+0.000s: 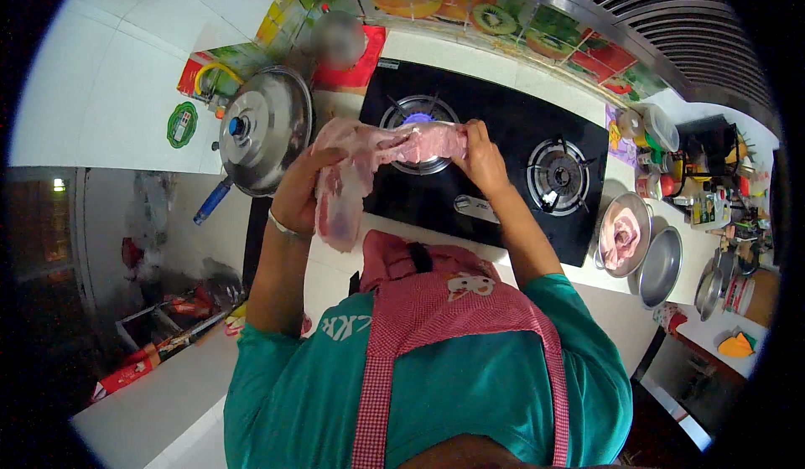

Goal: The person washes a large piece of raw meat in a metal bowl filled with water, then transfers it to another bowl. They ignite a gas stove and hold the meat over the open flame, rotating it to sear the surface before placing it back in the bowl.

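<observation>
A long, pale pink piece of raw meat [419,144] is stretched sideways between my hands, above the left burner [428,165]. Blue flame shows on that burner, just behind the meat. My left hand [303,186] is closed on the wide end, which hangs down past the stove's left front corner. The narrow end is pinched in the fingers of my right hand [484,160], over the middle of the black gas stove [503,108]. I cannot tell whether the meat touches the burner.
Left of the stove stands a lidded pan [272,125] with a blue handle. The right burner [558,176] shows no flame. At the right, a metal bowl [639,209] holds more raw meat [620,236], beside a grey metal bowl [660,268]. Jars and bottles crowd the far right corner.
</observation>
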A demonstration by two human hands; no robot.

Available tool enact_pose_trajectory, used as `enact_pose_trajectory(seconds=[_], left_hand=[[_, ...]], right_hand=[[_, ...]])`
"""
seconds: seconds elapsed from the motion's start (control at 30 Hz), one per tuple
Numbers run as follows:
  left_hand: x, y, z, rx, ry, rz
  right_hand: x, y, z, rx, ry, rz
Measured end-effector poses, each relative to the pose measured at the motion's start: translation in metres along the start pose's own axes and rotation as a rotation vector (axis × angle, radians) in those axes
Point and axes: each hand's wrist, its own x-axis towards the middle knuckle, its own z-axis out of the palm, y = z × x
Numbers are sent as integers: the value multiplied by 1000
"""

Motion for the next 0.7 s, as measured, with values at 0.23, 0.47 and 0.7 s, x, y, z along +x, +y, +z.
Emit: enact_pose_trajectory(seconds=[0.23,0.47,0.7], left_hand=[[18,18,-23,-22,27,-50],[37,26,-43,38,-10,-21],[38,36,-45,-87,-51,-50]], right_hand=[[28,7,10,-149,-32,-2],[41,5,18,-129,-82,-13],[42,2,25,-264,-18,-72]])
